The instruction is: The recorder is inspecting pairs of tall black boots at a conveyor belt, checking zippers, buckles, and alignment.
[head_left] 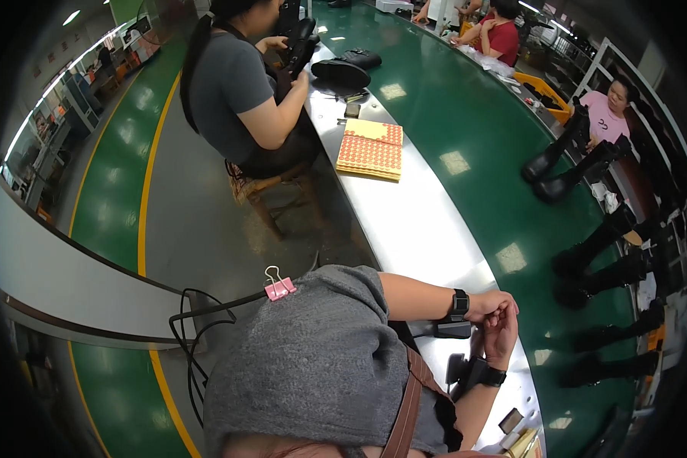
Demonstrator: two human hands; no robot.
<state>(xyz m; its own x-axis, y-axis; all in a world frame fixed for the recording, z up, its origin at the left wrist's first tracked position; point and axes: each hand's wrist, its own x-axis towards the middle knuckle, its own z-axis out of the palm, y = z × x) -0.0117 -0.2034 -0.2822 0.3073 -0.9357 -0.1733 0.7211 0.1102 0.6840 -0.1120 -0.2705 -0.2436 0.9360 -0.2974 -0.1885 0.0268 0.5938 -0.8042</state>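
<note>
My two hands meet over the edge of the shiny metal worktop (427, 221). My left hand (491, 305) is closed, its fingers curled against the fingers of my right hand (501, 340). The right one is closed too, bent up from the wrist to touch the left. Whether anything small lies between them is hidden. Each wrist wears a black band, the left with a square watch (459, 304). Just below the left wrist sits a flat dark block (453, 330). A small black piece (455, 369) is beside the right wrist.
Farther along the worktop lies a yellow stack with red dots (369, 151). Beyond it a seated co-worker (237, 99) handles a black boot (301, 46). Black boots (561, 164) line the far side of the green belt (466, 164). Small items (511, 420) lie near my right forearm.
</note>
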